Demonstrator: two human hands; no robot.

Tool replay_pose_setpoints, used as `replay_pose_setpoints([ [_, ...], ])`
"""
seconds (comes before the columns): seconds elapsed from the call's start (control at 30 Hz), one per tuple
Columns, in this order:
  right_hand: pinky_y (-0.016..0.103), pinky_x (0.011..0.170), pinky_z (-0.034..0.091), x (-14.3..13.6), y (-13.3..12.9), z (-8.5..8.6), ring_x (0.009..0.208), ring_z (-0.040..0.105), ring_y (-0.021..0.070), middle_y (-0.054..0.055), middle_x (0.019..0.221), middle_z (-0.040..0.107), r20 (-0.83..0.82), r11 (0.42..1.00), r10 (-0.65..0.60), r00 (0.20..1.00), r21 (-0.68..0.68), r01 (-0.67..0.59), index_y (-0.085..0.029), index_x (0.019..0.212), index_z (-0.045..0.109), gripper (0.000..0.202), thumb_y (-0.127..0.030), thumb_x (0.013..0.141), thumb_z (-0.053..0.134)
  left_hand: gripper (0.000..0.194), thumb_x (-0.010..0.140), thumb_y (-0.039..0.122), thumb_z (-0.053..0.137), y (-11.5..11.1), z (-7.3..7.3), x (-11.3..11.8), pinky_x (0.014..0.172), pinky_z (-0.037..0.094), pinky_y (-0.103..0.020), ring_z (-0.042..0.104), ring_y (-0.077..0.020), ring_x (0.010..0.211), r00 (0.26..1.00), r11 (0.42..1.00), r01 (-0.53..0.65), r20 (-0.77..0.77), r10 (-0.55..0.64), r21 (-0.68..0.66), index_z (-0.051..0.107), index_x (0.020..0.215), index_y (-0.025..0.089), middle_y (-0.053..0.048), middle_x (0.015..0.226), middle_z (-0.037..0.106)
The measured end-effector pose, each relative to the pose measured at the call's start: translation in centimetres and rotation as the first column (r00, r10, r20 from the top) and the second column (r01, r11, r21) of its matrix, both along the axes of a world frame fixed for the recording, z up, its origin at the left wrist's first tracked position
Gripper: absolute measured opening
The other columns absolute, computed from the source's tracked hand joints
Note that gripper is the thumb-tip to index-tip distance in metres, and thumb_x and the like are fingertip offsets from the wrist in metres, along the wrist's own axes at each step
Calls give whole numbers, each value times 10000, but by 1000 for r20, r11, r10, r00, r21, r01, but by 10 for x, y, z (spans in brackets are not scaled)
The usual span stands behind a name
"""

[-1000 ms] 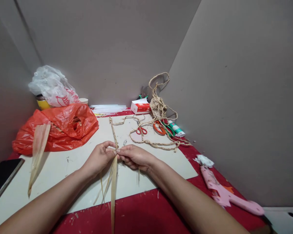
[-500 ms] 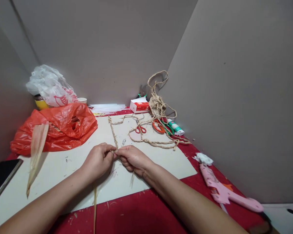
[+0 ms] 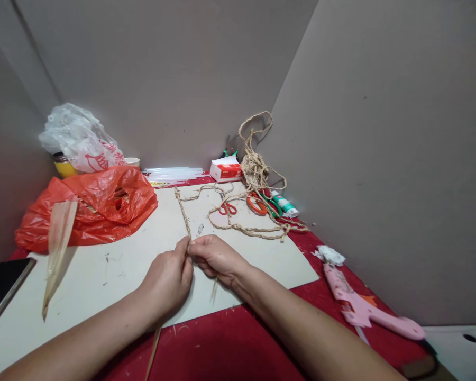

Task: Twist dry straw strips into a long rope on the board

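A braided straw cord runs down the pale board to where both hands meet. My left hand pinches the cord's near end between thumb and fingers. Beside it, my right hand is closed at the same spot, its fingertips touching the left ones. A loose strand hangs below my left hand past the board's front edge. Another thin strand end pokes out under my right palm. The exact crossing of strands is hidden by the fingers.
At the back right lies a tangled bundle of cord, near red-handled scissors and a white-and-green tube. An orange plastic bag with a dry husk strip is left. A pink glue gun rests right; a phone far left.
My left hand has turned and shifted slightly right and down, its fingers now pointing up along the cord. The hanging strand swung at its lower end. My right hand stays nearly in place.
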State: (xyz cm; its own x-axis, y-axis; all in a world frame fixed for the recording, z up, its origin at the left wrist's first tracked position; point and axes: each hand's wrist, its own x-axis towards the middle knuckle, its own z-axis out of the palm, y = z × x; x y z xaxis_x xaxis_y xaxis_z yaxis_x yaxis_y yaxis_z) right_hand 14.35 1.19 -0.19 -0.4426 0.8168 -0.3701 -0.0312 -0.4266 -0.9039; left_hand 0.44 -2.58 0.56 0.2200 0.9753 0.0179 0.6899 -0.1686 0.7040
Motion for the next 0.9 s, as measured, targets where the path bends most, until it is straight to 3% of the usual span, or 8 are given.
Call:
replay_pose_setpoints([
  [0.13, 185, 275, 99, 2, -1, -1, 265, 182, 25, -107, 337, 312, -5, 1000, 14, 1000, 13, -14, -178, 531, 436, 227, -259, 684, 583, 353, 801, 255, 487, 7, 10, -8, 599, 362, -260, 556, -179, 602, 996, 998, 66, 62, -65, -20, 609, 1122, 172, -48, 692, 649],
  [0.3, 184, 278, 107, 5, 1, 1, 268, 174, 20, -115, 339, 312, -17, 1000, 30, 999, 7, -30, -170, 564, 462, 267, -316, 692, 646, 354, 745, 278, 554, 25, 16, -18, 601, 379, -245, 534, -145, 624, 962, 995, -86, 256, 97, -52, 617, 1070, 153, -37, 772, 640],
  [0.37, 186, 277, 108, 5, 1, 1, 270, 176, 21, -113, 340, 315, -14, 999, 34, 999, 21, -33, -169, 562, 462, 286, -333, 700, 651, 350, 729, 295, 583, 28, 12, -15, 601, 398, -243, 542, -136, 635, 902, 978, 24, 426, 67, -205, 597, 1039, 133, -46, 784, 632],
  [0.47, 195, 274, 104, 7, 3, 0, 272, 190, 26, -102, 347, 337, 11, 997, 62, 998, 52, -62, -159, 576, 495, 273, -340, 719, 641, 282, 766, 368, 565, 27, 6, -10, 480, 358, -211, 473, -96, 478, 806, 871, 242, 588, 65, -427, 558, 928, 138, 18, 578, 535],
  [0.53, 198, 278, 101, 9, 3, 0, 280, 191, 25, -100, 355, 335, 35, 994, 82, 996, 63, -84, -159, 569, 489, 283, -340, 720, 646, 230, 782, 386, 548, 25, 5, -7, 392, 246, -181, 344, -59, 373, 800, 831, 269, 594, 89, -487, 527, 829, 162, 76, 468, 406],
  [0.6, 200, 286, 97, 11, 4, 1, 288, 188, 23, -103, 360, 323, 62, 992, 105, 993, 65, -109, -165, 554, 465, 313, -353, 710, 661, 201, 775, 365, 556, 24, 5, -7, 373, 162, -177, 262, -39, 355, 808, 827, 264, 582, 92, -497, 499, 779, 172, 88, 461, 380],
  [0.73, 206, 300, 91, 14, 6, 4, 298, 196, 26, -105, 362, 314, 128, 984, 154, 980, 66, -163, -166, 563, 470, 344, -408, 686, 681, 132, 756, 283, 552, 27, 2, -10, 408, 194, -180, 309, -35, 388, 843, 848, 249, 537, 48, -467, 505, 790, 165, 40, 560, 522],
  [0.9, 205, 327, 89, 18, 7, 8, 329, 195, 22, -105, 377, 309, 178, 975, 180, 967, 94, -199, -165, 558, 446, 383, -438, 683, 684, 105, 729, 248, 563, 29, -2, -12, 447, 221, -188, 331, -53, 443, 859, 876, 253, 512, -8, -411, 513, 711, 159, 61, 525, 435],
])
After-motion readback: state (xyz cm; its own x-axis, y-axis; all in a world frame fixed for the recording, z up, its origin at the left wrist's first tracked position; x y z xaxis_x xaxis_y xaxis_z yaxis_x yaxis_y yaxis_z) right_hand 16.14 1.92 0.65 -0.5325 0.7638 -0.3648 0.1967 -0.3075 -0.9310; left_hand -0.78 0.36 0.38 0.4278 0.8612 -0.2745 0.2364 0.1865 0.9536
